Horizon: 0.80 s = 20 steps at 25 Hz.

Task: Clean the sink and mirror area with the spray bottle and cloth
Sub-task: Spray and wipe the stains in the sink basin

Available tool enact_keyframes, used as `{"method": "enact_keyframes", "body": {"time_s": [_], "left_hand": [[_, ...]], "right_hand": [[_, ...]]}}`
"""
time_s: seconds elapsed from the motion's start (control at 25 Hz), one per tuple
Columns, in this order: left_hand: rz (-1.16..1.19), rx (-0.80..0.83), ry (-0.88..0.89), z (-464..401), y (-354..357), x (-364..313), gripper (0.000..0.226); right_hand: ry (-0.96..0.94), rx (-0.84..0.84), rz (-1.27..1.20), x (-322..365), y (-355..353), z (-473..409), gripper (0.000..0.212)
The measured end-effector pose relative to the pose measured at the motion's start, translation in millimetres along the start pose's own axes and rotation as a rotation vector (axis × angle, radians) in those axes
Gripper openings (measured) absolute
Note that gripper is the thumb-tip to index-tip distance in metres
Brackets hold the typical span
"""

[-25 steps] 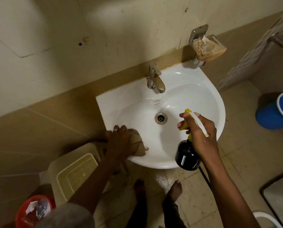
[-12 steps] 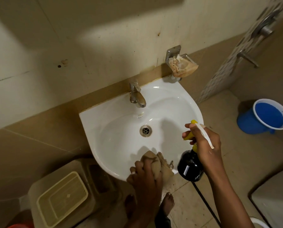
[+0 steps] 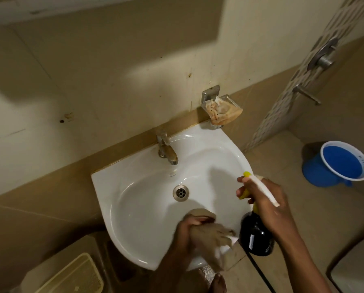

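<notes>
At the sink's front rim: left hand, fingers curled tight around the brown cloth, which trails over the white sink edge toward the right.
Right hand: wrapped around the neck of the black spray bottle, a fingertip on the yellow trigger, just off the sink's right rim.
Tap: at the back edge.
Blue bucket: on the floor, well apart.
</notes>
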<state>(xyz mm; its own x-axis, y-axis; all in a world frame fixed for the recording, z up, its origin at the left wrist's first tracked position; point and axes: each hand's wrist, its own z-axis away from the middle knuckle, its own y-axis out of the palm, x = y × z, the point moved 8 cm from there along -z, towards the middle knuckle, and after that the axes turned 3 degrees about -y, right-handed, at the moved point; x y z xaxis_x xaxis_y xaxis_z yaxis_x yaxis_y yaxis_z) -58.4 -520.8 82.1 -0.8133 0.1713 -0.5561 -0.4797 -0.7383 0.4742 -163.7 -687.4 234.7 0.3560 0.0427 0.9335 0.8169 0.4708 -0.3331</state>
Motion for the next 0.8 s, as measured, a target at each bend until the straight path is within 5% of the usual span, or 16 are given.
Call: {"method": "enact_keyframes", "body": {"time_s": [0.16, 0.24, 0.64, 0.8], "left_hand": [[0.420, 0.021, 0.116, -31, -47, -25, 0.063], [0.448, -0.027, 0.141, -39, -46, -33, 0.039], [0.083, -0.461, 0.523, -88, 50, -110, 0.052], [-0.393, -0.525, 0.561, -143, 86, -129, 0.049]], "right_hand": [[0.004, 0.100, 0.057, -9, 26, 1, 0.031], [0.007, 0.087, 0.040, -11, 33, 0, 0.032], [0.049, -0.150, 0.053, -18, -13, -15, 0.043], [0.103, -0.153, 0.078, -28, -34, -20, 0.037]]}}
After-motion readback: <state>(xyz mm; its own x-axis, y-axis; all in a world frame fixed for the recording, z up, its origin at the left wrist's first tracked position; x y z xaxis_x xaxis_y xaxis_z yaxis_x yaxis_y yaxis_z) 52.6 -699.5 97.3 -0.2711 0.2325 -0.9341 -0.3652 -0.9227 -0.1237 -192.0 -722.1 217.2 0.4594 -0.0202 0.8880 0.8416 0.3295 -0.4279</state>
